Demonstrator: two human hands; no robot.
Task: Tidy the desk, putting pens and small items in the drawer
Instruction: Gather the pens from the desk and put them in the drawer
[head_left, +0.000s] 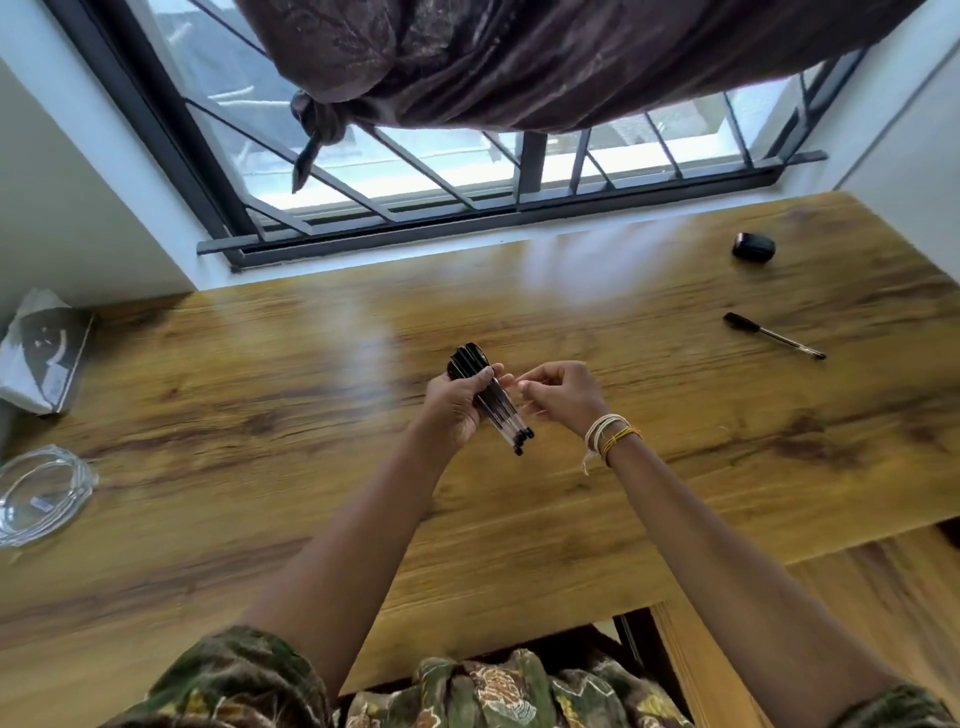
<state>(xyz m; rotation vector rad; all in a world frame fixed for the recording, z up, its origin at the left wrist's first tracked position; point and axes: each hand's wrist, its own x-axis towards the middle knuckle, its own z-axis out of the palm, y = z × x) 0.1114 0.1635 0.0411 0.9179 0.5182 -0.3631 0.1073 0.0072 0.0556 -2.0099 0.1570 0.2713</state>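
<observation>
My left hand (457, 402) is curled around a bundle of pens (491, 400), holding them above the middle of the desk (260, 364). The pens have clear plastic barrels and black caps; the caps point to about 11 o'clock and the black end plugs stick out below my palm toward 5 o'clock. They are fanned a little, not perfectly parallel.

My right hand (561, 395) is just beside the bundle, at 3 o'clock from it. Its fingers are bent, with thumb and forefinger brought together near the barrels. If they pinch a pen or only touch it, I cannot tell, because this part is small and a bit blurred. On this wrist I wear several thin thread bracelets (610, 439), white and yellow-orange.

The desk is wood with strong brown grain and a smooth, slightly shiny surface. At 2 o'clock from my hands, well apart, one more single pen (774, 336) lies flat, with a black cap and a clear barrel. Farther at 1 o'clock, a small black rounded case (754, 247) sits near the window.

At 8 o'clock, on the left edge, there is a round clear glass dish (41, 493). At 10 o'clock lies a crumpled grey-white packet (44, 353).
</observation>
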